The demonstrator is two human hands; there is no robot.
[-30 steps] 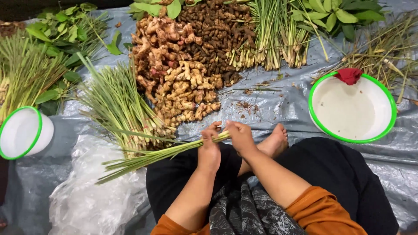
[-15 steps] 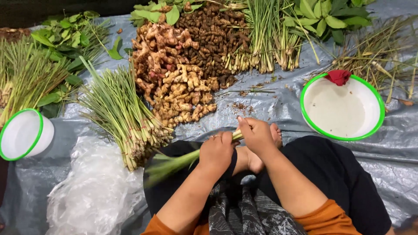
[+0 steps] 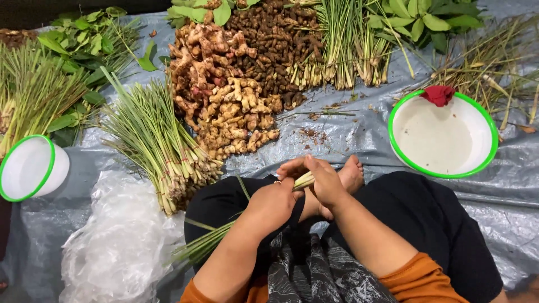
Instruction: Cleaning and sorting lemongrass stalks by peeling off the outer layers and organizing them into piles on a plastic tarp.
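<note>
A small bunch of lemongrass stalks (image 3: pixel 213 241) lies across my lap, pale root ends up between my hands and green leaves trailing down to the left. My left hand (image 3: pixel 272 205) is closed around the stalks near the root end. My right hand (image 3: pixel 323 179) pinches the pale root tips just above my left hand. A bare foot shows right behind my hands. A large heap of lemongrass (image 3: pixel 154 143) lies on the grey tarp (image 3: pixel 342 137) to the left of my knees.
Piles of ginger-like roots (image 3: pixel 230 106) and darker roots (image 3: pixel 275 39) sit ahead. More lemongrass (image 3: pixel 351 45) and leafy greens (image 3: pixel 84 45) line the back. A white bowl with green rim (image 3: pixel 443 137) holds a red cloth; another bowl (image 3: pixel 28 165) stands left. Clear plastic (image 3: pixel 112 247) lies lower left.
The stalks have swung from lying nearly flat to pointing down over my lap. Both hands have drawn closer to my body and gripped nearer the root end.
</note>
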